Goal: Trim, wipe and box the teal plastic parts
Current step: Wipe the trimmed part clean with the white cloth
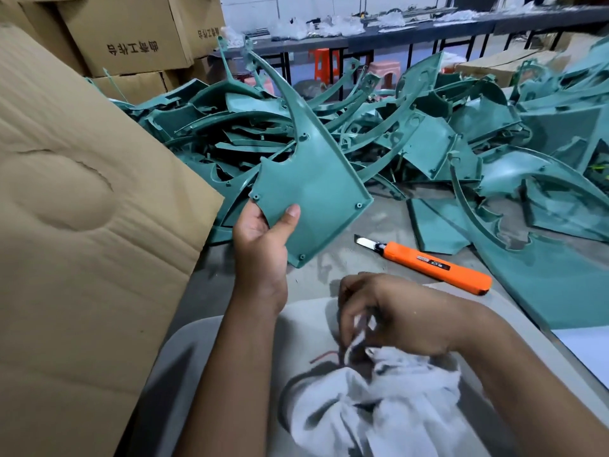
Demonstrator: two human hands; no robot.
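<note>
At centre frame, the left hand (260,235) pinches a teal plastic part (313,183) by its lower edge, thumb on its face. Toward five o'clock, the right hand (392,315) curls blurred fingers into a white cloth (395,400); an orange utility knife (431,263) lies at three o'clock on the table.

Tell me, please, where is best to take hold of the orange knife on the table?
Probably the orange handle of the utility knife, from above, near its middle. The blade is extended at the far-left end, so keep fingers toward the right end.
</note>
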